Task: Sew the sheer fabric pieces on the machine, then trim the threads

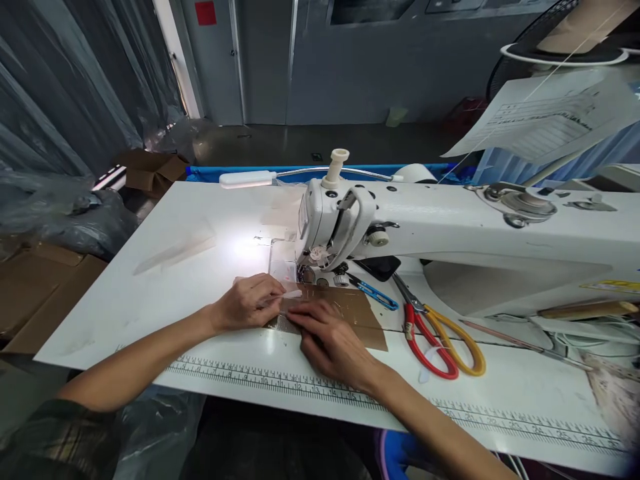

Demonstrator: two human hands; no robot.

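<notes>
My left hand (251, 301) is closed in a pinch on a thin white strip (293, 294), just in front of the sewing machine's needle area (316, 263). My right hand (333, 341) lies over a brown, shiny sheet (367, 323) on the table, its fingers stretched toward the left fingertips. Under the right fingertips is a small sheer piece, partly hidden by both hands. The white sewing machine (425, 220) stands right behind the hands, its head above the brown sheet's back edge.
Scissors (440, 333) with red and yellow handles and blue thread snips (375, 293) lie right of the hands. A ruler tape (280, 380) runs along the front edge of the white table (165, 267). Cardboard boxes (45, 287) stand left. A paper sheet (545, 117) hangs upper right.
</notes>
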